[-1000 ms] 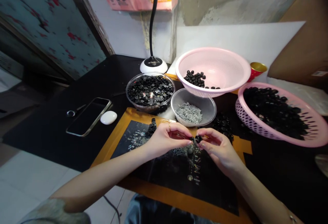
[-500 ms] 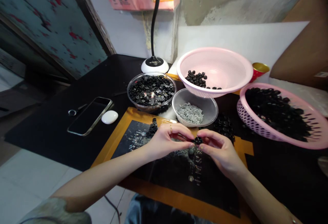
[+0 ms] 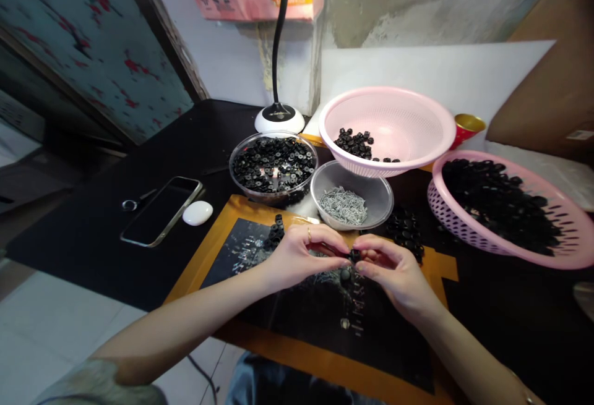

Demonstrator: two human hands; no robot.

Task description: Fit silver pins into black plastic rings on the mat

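Note:
Between the fingertips of both hands is a small round black plastic part (image 3: 355, 255), held above a black mat (image 3: 297, 324). My left hand (image 3: 309, 250) pinches it from the left, with a ring on one finger. From the right, my right hand (image 3: 394, 266) grips it between thumb and fingers. Just below the fingertips lies another round black piece (image 3: 345, 276) on the mat. Loose silver screws (image 3: 325, 277) are scattered under my left hand, partly hidden. A small pile of black parts (image 3: 275, 232) sits behind my left wrist.
Behind my hands stand a bowl of screws (image 3: 343, 206), a clear bowl of black discs (image 3: 273, 167) and a pink colander (image 3: 387, 120). A pink basket (image 3: 510, 207) heaped with black parts is at the right. A phone (image 3: 161, 211) and a white oval case (image 3: 197, 213) lie left.
The black part between my fingertips has shifted slightly left and turned a little. My right fingers have moved slightly left with it; my left hand keeps nearly the same pose.

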